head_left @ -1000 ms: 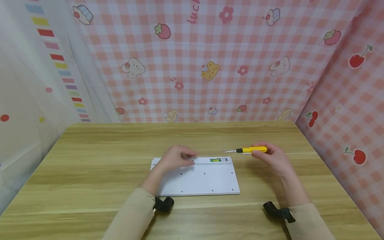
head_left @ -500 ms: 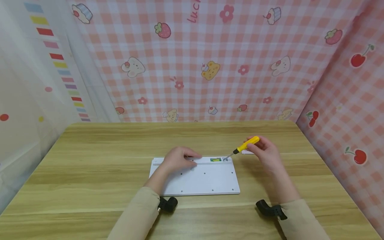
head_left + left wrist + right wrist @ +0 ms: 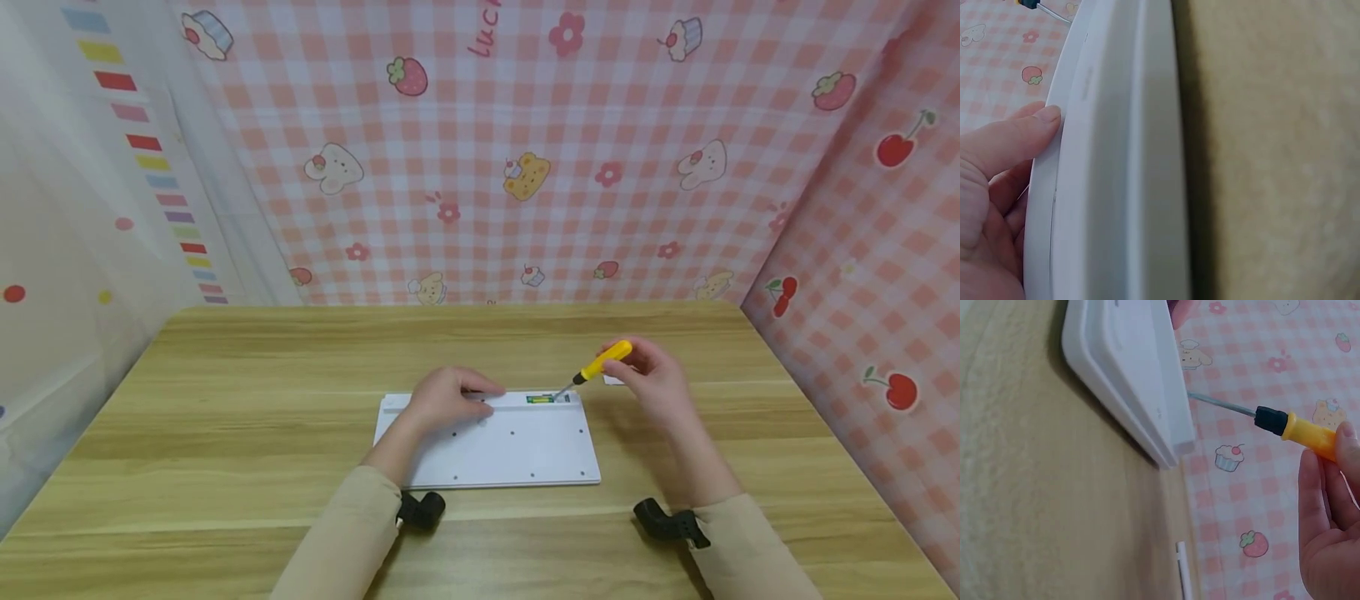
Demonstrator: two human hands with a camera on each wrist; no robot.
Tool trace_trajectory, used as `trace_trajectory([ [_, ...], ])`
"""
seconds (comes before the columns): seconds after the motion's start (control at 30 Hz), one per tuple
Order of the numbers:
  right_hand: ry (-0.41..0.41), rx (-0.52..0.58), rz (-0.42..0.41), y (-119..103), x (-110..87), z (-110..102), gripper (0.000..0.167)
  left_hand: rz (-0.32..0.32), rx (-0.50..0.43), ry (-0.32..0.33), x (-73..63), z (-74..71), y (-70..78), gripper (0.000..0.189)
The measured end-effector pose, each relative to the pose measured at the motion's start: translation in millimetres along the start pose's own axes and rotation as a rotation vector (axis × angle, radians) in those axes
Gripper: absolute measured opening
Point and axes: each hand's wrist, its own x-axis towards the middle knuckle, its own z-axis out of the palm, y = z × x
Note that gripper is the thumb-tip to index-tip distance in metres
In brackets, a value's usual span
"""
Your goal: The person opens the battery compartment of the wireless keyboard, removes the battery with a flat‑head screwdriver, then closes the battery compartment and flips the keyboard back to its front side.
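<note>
A white keyboard [image 3: 495,454] lies with its underside up, small dark screw holes dotted over it. In the raised strip along its far edge is an open battery compartment with a green and yellow battery [image 3: 540,399]. My left hand [image 3: 448,398] grips that strip left of the compartment; in the left wrist view the thumb [image 3: 1035,128] presses its edge. A yellow screwdriver [image 3: 603,362] with a black collar is held by my right hand [image 3: 651,379]. Its metal tip reaches down to the compartment, at the battery's right end. In the right wrist view the keyboard's edge hides the tip's contact.
A small white flat piece [image 3: 612,381] lies on the wooden table [image 3: 262,433], partly behind my right hand; its edge shows in the right wrist view. Patterned curtains [image 3: 480,225] enclose the back and sides. A black camera mount sits on each wrist.
My right hand has moved left, tilting the screwdriver so its tip went from above the table down into the compartment. My left hand has shifted slightly right along the strip.
</note>
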Motion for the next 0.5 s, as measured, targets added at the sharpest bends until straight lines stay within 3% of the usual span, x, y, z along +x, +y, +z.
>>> trace_trajectory([
  [0.17, -0.030, -0.070, -0.087, -8.1, 2.4, 4.1, 0.020, 0.006, 0.007, 0.001, -0.4, -0.1, -0.1, 0.025],
  [0.5, -0.054, -0.179, -0.106, -21.3, -1.0, 12.4, 0.017, 0.035, 0.035, 0.014, 0.4, 1.6, -2.0, 0.026],
])
